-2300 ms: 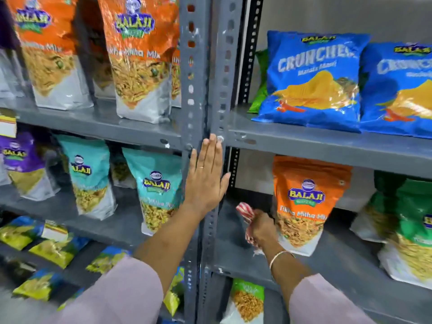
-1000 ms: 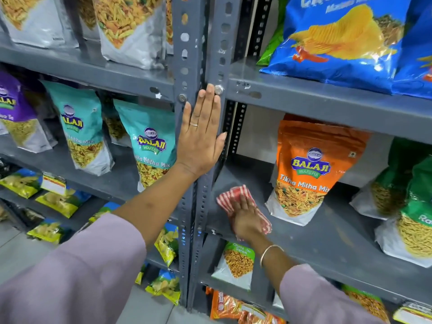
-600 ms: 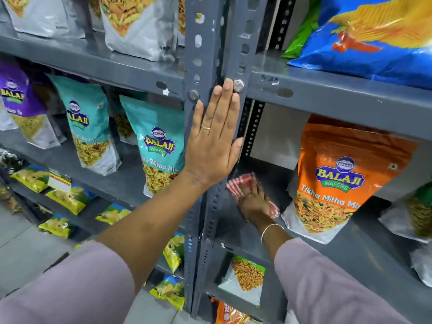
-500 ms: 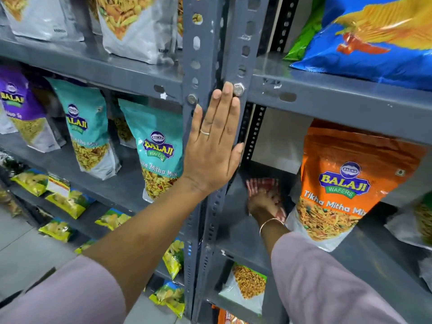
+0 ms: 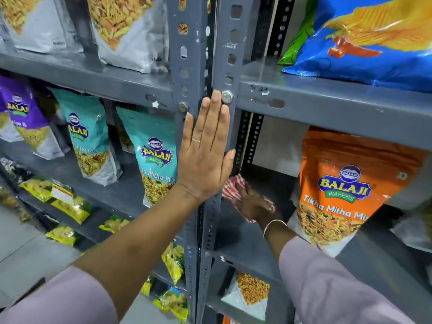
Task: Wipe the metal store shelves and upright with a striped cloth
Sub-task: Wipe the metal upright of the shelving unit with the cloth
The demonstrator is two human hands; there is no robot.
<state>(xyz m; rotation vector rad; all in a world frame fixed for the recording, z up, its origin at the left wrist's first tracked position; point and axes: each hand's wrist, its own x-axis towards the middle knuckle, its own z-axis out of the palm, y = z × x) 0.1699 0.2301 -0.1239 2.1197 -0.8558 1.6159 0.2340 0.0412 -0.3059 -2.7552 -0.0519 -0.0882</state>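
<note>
Grey shelf (image 5: 245, 244): pouch (image 5: 346, 188). Right hand (image 5: 254, 204) flat on cloth (image 5: 233, 185), left hand (image 5: 205, 155) spread on upright (image 5: 219, 54).

One left hand (image 5: 205, 160) and one right hand (image 5: 253, 204), one striped cloth (image 5: 233, 185), two grey uprights (image 5: 187, 54), two bolts (image 5: 226, 97). Packs: two teal packs (image 5: 155, 157), one purple pack (image 5: 21, 113), one orange pack (image 5: 346, 190), one blue bag (image 5: 374, 43), one green bag (image 5: 301, 36), two silver-bottomed packs (image 5: 131, 36) up top. One ring (image 5: 196, 140), one bangle (image 5: 274, 222); small yellow packets (image 5: 70, 209) lower left: several, blurred.
</note>
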